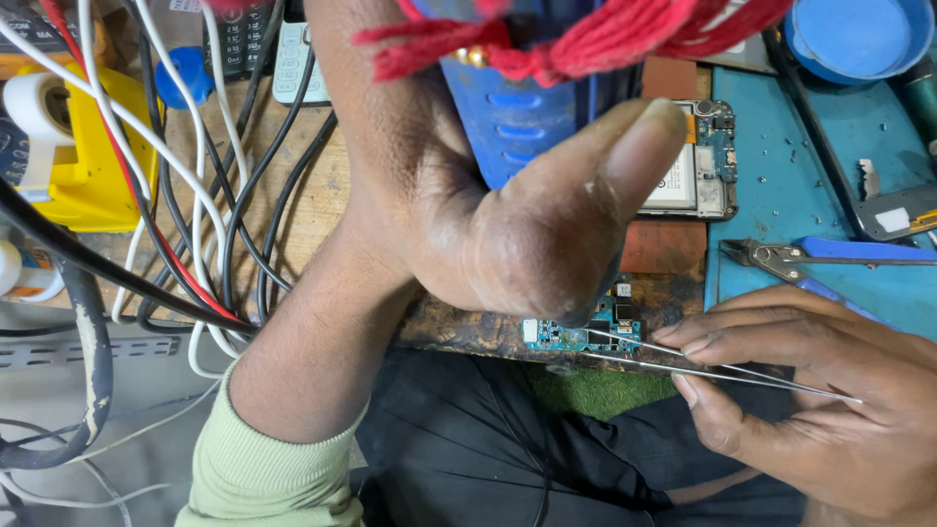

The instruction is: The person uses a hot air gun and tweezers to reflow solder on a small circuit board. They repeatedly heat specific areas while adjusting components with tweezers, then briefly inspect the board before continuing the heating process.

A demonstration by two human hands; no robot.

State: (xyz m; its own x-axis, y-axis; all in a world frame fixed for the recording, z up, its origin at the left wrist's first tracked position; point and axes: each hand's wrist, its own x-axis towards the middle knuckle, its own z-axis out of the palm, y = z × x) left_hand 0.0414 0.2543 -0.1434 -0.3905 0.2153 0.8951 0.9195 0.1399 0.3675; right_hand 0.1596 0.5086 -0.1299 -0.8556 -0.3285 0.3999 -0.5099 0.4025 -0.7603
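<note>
My left hand (488, 205) fills the middle of the view, shut around a blue-handled tool (512, 127) whose tip points down at a small blue circuit board (581, 332) at the bench's front edge. Red thread (586, 39) is tied at the wrist. My right hand (800, 390), at the lower right, pinches thin metal tweezers (683, 361), whose tips touch the board. An opened phone (698, 161) with its battery exposed lies just behind the left thumb.
Tangled black, white and red cables (195, 195) cover the left of the wooden bench. A yellow box (88, 156) sits far left. A blue mat (810, 195) on the right holds blue-handled pliers (830, 256) and tiny screws; a blue dish (859, 34) stands at the back.
</note>
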